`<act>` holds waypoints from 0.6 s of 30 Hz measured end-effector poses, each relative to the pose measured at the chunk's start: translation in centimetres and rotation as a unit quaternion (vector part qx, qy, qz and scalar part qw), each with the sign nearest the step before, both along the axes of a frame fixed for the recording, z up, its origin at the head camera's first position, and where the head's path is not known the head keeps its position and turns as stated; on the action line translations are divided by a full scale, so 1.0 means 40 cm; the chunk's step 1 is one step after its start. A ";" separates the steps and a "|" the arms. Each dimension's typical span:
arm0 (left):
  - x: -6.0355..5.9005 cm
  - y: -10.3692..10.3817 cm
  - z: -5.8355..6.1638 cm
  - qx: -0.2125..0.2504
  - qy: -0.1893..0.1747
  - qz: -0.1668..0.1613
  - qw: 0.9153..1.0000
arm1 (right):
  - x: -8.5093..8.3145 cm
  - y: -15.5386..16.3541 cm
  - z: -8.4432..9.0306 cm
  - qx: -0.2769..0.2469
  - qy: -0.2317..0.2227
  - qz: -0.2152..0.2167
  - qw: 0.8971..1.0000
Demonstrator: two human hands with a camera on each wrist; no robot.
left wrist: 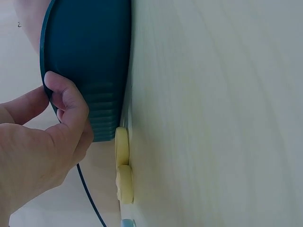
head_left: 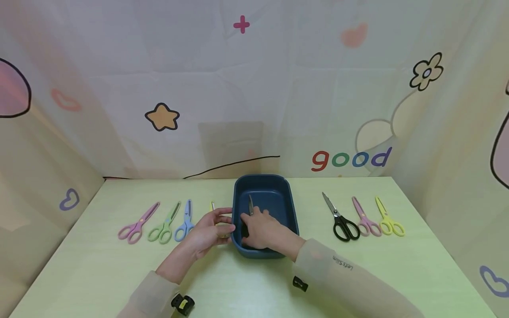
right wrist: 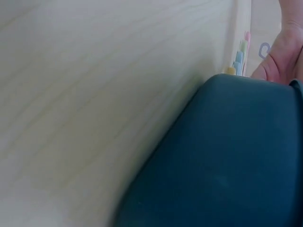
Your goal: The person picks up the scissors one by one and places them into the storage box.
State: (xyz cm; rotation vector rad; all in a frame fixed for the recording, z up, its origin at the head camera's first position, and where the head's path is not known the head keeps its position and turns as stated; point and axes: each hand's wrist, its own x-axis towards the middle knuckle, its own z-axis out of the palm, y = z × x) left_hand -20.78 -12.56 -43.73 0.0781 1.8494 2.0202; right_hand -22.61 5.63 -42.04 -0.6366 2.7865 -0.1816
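Observation:
A dark blue bin (head_left: 288,207) stands in the middle of the pale green table (head_left: 99,265). My left hand (head_left: 222,223) grips its left rim, thumb over the edge; in the left wrist view the thumb (left wrist: 66,97) presses on the bin (left wrist: 90,56). My right hand (head_left: 250,227) reaches down inside the bin, fingers curled over the dark handles of a pair of scissors whose blade (head_left: 251,205) points away from me. Yellow scissors (left wrist: 124,165) lie against the bin's left side, mostly hidden under my left hand.
Pink scissors (head_left: 137,221), green scissors (head_left: 164,225) and blue scissors (head_left: 184,221) lie in a row on the left. Black scissors (head_left: 339,218), pink scissors (head_left: 366,218) and yellow scissors (head_left: 389,218) lie on the right. Printed cloth walls (head_left: 254,88) enclose the table.

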 end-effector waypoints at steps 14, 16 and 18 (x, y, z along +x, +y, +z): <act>-0.002 -0.003 -0.002 -0.005 0.001 0.005 1.000 | -0.004 0.007 0.003 0.009 0.033 0.029 0.999; -0.001 -0.003 0.000 -0.004 0.000 0.003 1.000 | -0.004 0.013 0.005 0.004 0.045 0.027 0.999; -0.001 -0.003 0.001 -0.003 0.000 0.002 1.000 | -0.003 0.019 0.007 -0.003 0.063 0.024 0.998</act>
